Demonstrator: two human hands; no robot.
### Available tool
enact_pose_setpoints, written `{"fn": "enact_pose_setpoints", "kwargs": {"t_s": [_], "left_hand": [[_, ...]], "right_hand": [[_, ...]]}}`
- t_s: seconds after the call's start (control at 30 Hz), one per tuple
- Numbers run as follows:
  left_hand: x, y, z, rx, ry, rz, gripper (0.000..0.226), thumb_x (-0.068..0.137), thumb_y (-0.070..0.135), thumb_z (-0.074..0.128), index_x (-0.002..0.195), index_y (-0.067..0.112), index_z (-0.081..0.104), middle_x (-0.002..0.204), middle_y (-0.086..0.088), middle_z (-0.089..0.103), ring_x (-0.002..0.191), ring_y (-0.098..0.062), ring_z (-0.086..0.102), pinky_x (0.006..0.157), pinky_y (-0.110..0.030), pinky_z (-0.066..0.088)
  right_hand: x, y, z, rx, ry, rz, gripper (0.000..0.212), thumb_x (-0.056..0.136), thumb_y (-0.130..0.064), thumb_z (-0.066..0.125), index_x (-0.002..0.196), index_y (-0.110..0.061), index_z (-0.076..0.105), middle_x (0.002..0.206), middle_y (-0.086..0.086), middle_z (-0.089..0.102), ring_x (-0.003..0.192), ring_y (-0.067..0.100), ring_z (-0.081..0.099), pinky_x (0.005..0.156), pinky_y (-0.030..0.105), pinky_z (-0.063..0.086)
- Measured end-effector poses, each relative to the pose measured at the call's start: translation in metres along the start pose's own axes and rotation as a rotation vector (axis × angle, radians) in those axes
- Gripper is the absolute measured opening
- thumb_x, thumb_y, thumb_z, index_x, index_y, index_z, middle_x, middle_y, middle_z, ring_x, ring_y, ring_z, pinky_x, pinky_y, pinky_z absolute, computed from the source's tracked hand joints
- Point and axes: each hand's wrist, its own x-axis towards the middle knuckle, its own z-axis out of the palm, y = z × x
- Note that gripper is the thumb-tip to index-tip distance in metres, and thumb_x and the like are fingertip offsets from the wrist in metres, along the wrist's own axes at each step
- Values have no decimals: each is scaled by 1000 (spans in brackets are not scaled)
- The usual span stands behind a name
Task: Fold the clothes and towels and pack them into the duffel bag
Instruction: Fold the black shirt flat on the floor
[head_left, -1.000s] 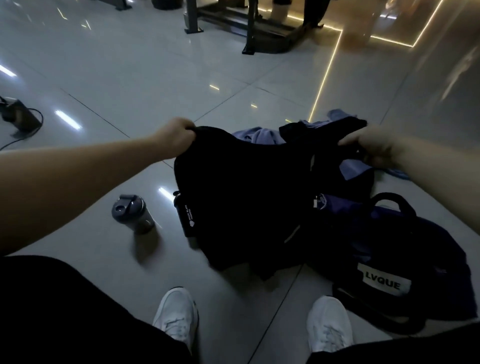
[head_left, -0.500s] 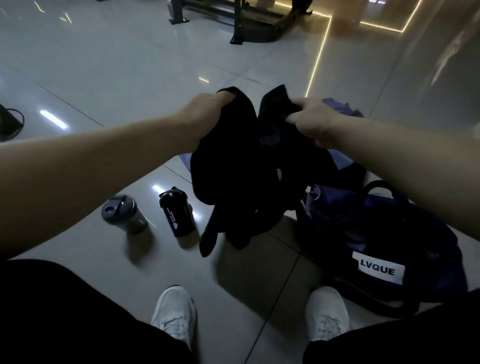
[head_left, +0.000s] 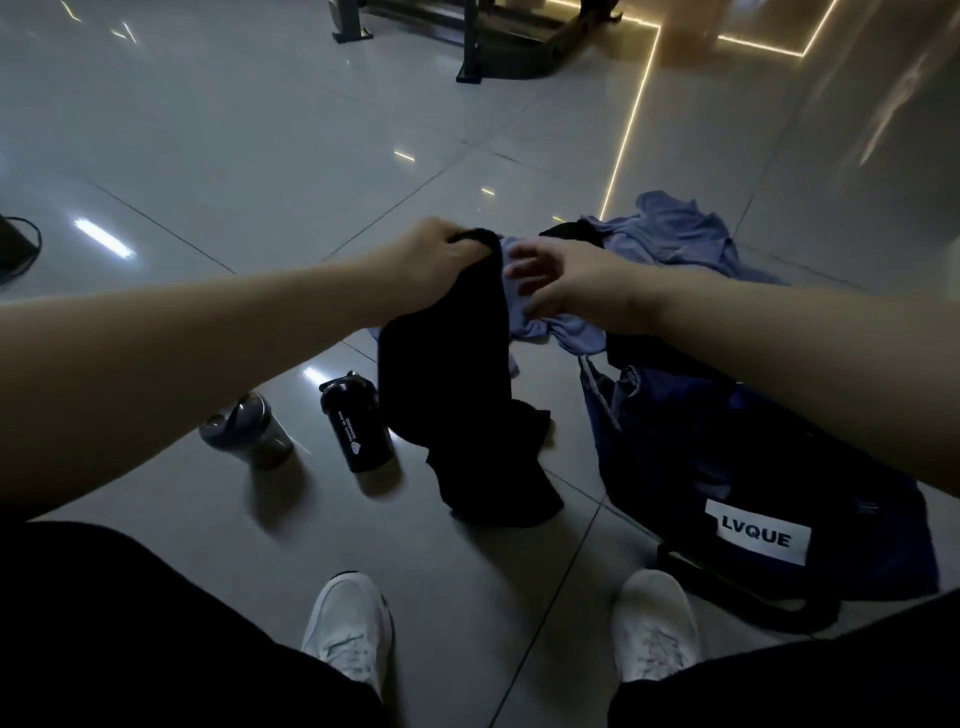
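White shoes (head_left: 347, 623) frame your view, the navy duffel bag (head_left: 753, 467) sits right, your left hand (head_left: 431, 260) clamps the hanging black garment (head_left: 457, 374), and your right hand (head_left: 566, 283), fingers spread, hovers beside it over lilac cloth (head_left: 675, 239).

Both forearms bare, no sleeves, watch or rings visible on left hand (head_left: 431, 260) or right hand (head_left: 576, 291). Black legwear (head_left: 130, 623), loose, plain. White lace-up sneakers (head_left: 348, 629), mesh-look uppers, white laces, pale soles.
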Motion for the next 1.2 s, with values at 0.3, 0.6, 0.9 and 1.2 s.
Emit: {"fn": "enact_pose_setpoints", "kwargs": {"t_s": [0.3,0.6,0.9,1.2], "left_hand": [[0,12,-17,423,5,331,47,82,48,75,73,5,57,64,-2,46,57,-12,38,55,-29,31],[7,-52,-40,588,-155,16,17,81,19,73,91,6,68,74,-4,60,67,-17,56,60,-24,44],[15,-21,-18,329,-27,166,21,85,24,73,85,10,58,71,2,51,63,-10,47,58,-27,38],[9,-41,-17,459,-315,32,25,69,24,84,84,22,64,83,-6,63,77,-20,62,77,-39,56]], "right_hand": [[-3,-9,15,-119,3,-191,14,88,-6,73,93,-19,75,84,-11,74,87,3,69,84,21,52],[-3,5,-8,-187,167,-190,18,93,-9,67,76,-13,67,62,-13,58,61,1,53,59,15,41],[-4,-4,-9,-140,101,-129,39,84,-9,78,118,-12,60,106,-2,66,90,-5,66,76,16,53],[1,-12,-5,-269,367,-190,12,91,-4,64,87,-12,71,77,1,66,68,8,59,62,19,44]]}}
